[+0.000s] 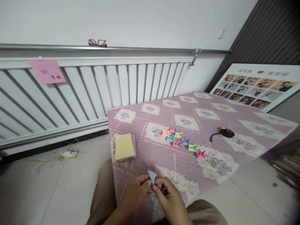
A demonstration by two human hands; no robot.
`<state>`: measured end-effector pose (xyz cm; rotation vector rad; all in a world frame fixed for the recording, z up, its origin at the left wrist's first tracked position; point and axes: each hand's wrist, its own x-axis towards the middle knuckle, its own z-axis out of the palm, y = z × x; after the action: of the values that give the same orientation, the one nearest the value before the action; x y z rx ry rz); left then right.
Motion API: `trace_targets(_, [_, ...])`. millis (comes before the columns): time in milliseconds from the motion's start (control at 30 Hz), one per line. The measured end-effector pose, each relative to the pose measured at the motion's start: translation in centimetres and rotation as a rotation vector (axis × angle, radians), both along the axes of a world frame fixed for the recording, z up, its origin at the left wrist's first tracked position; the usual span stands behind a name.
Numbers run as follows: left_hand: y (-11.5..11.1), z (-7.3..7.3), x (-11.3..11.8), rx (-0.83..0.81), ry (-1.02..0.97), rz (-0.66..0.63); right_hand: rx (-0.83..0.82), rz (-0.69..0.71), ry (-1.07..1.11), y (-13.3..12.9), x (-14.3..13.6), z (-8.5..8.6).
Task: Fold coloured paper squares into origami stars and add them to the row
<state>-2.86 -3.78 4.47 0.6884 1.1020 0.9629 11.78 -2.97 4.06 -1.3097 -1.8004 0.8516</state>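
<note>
A small purple folded paper [152, 176] is pinched between my two hands above the near edge of the table. My left hand [138, 190] grips its left lower side with thumb and fingers. From the right, my right hand [168, 193] pinches the lower right part, and the fingers hide the paper's bottom. Farther up the cloth stand several finished paper figures in rows, among them a pink one [201, 154], a green one [193, 147] and an orange one [165, 133]. Left of them lies a stack of paper sheets [124, 147] with yellow on top.
A purple patterned tablecloth [164, 120] covers the table. A black and yellow object with a strap [227, 132] lies at the right. Behind are a white radiator [138, 82], glasses [97, 43] on a pipe and a photo board [255, 86]. A power strip [68, 155] is on the floor.
</note>
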Motion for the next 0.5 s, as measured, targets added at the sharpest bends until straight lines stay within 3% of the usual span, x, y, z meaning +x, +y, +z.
trace_targets(500, [-0.05,-0.02,-0.01,0.019,-0.001,0.001,-0.060,-0.015,0.111,-0.07,0.07,-0.66])
